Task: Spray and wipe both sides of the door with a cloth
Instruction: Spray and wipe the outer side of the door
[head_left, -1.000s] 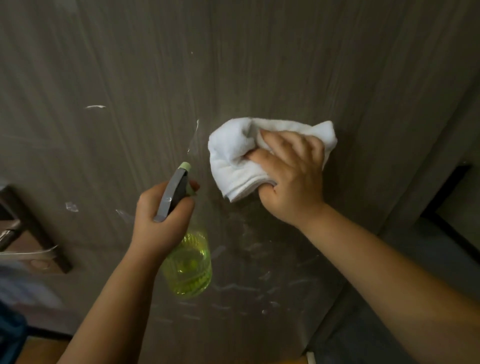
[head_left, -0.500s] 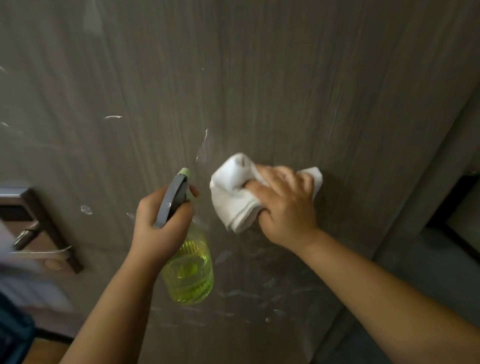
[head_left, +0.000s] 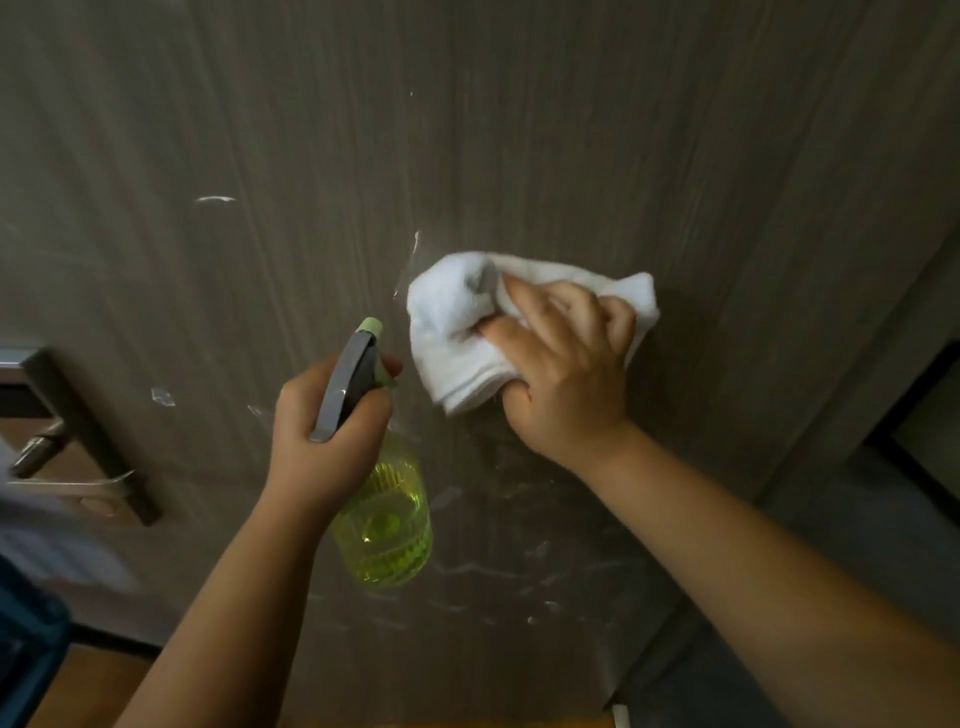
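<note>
Nearest, the left hand (head_left: 332, 441) has its grip wrapped round the neck of a ribbed yellow-green plastic spray bottle (head_left: 384, 525) at 6 o'clock. Beyond, at 3 o'clock from it, the right hand (head_left: 566, 379) clutches a bunched white terry cloth (head_left: 457, 332) against the grey wood-grain door (head_left: 571, 130), streaked with wet droplets.

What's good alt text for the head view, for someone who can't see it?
The right hand presses a bunched white cloth against a grey-brown door. Beside it, the left hand grips a yellow-green spray bottle; wet streaks show below, with the door handle at far left.
</note>
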